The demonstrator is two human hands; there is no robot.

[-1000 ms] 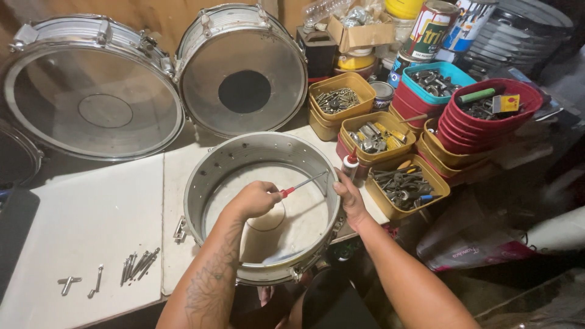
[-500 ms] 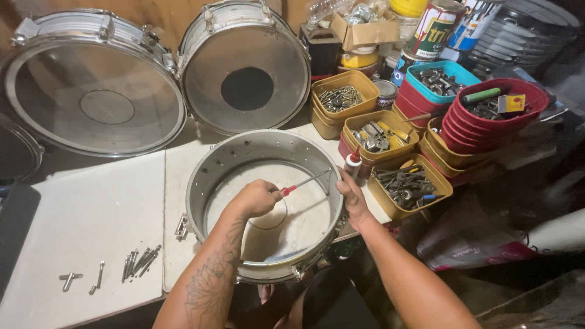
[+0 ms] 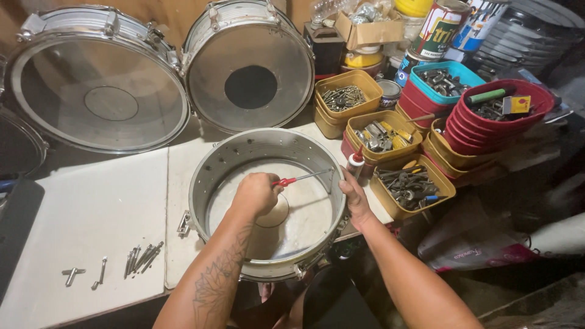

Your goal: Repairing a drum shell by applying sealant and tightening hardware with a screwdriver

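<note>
While the left hand (image 3: 257,194) reaches down inside the bare metal drum shell (image 3: 244,152), its fingers are clenched around the red handle of a screwdriver (image 3: 300,179), whose thin shaft runs rightward across the shell's hollow to the inner wall on the right. The right hand (image 3: 355,198) rests on the outside of the shell's right rim, fingers wrapped against the metal. The shell sits open side up on a white board (image 3: 85,213), near the middle of the scene. On the board's near left lie several loose tension rods (image 3: 141,258). Far left and far middle, two finished drums (image 3: 97,79) lean upright. To the right, stacked yellow tubs (image 3: 381,135) and red tubs (image 3: 496,116) hold small metal hardware, and a small white bottle with a red tip (image 3: 355,163) stands just beside the shell.
</note>
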